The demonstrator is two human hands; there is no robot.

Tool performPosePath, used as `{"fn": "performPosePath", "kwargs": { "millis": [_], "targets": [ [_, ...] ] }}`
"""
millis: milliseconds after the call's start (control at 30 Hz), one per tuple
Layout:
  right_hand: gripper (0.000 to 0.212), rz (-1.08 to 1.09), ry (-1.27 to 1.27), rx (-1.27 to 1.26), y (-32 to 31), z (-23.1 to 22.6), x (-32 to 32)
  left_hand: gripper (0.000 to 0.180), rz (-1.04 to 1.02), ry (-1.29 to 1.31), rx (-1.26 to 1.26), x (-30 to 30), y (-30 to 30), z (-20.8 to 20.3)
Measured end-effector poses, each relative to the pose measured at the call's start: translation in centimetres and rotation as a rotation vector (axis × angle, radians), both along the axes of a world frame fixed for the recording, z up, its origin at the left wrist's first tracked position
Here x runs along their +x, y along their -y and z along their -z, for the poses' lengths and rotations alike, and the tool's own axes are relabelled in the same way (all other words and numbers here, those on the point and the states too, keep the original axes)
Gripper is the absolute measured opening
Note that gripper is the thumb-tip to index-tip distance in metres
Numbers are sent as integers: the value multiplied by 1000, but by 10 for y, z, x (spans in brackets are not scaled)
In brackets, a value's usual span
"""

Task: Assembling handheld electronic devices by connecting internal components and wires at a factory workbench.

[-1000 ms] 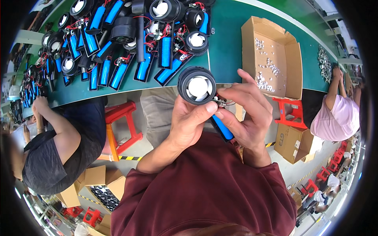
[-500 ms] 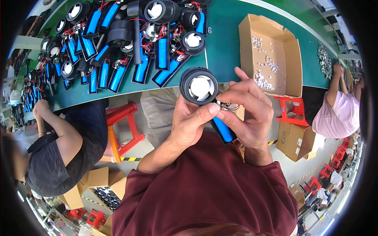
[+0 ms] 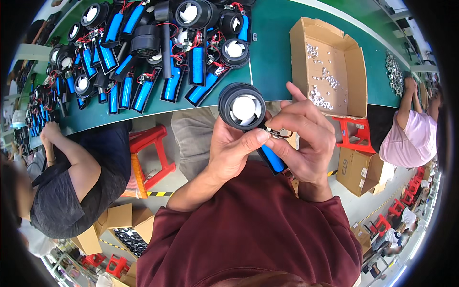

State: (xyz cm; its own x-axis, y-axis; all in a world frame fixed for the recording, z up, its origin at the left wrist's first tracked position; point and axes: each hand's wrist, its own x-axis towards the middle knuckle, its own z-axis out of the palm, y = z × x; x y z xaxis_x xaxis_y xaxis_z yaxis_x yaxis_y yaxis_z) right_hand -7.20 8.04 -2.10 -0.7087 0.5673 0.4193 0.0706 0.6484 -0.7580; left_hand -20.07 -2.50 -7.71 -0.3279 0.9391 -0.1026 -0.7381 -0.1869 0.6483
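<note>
Carefully, the left hand [image 3: 227, 153] is supporting the black round-headed unit [image 3: 243, 107], its thumb lying across the neck just below the head while its other fingers are curling behind, mostly out of sight. The right hand [image 3: 308, 141] is working at that same neck: thumb and index finger are standing almost together, apparently pinching a small circuit board [image 3: 273, 132], with a thin dark wire loop [image 3: 288, 135] bowing out on its right. Another finger is sticking up free; how firmly the pinch is pressing, I cannot tell.

Doing this well is probably depending on the left hand serving as the clamp, so that only the right fingertips are making fine moves. They should be bearing on the board rather than tugging at the wire, whose joints are likely being strained easily, and the loop should be staying free of the pinch.

The unit is being held in the air at the centre of the frame, overlapping the near edge of the green counter [image 3: 270, 57]. Its long axis is slanting steeply, the head pointing to the upper left, the handle with its blue cell [image 3: 272, 158] running to the lower right. The head's open face, showing a white centre, is facing up toward the camera.
</note>
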Motion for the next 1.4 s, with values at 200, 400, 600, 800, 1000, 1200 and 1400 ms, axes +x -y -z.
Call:
{"fn": "performPosePath", "kwargs": {
  "millis": [200, 400, 600, 800, 1000, 1200, 1400],
  "targets": [
    [26, -19, -9, 16, 0, -3, -8, 73, -8, -15, -17, -5, 2, -2],
    [28, 49, 27, -7, 8, -7, -4, 68, -41, -41, -83, 6, 5, 1],
    [30, 40, 14, -94, 7, -7, 1, 69, 7, 9, -28, 10, 2, 7],
    [27, -96, -37, -176, -2, -7, -7, 50, -30, -7, -62, 0, 4, 4],
    [25, -161, 12, 32, -14, -7, -7, 66, -43, -5, -85, -7, 4, -6],
    [26, -116, -8, 239, -12, -3, -2, 61, -6, 12, -71, -3, 4, -3],
    [26, -110, 53, 393, -13, -7, -1, 36, -60, 96, -57, 2, 0, -10]
  ]
}}
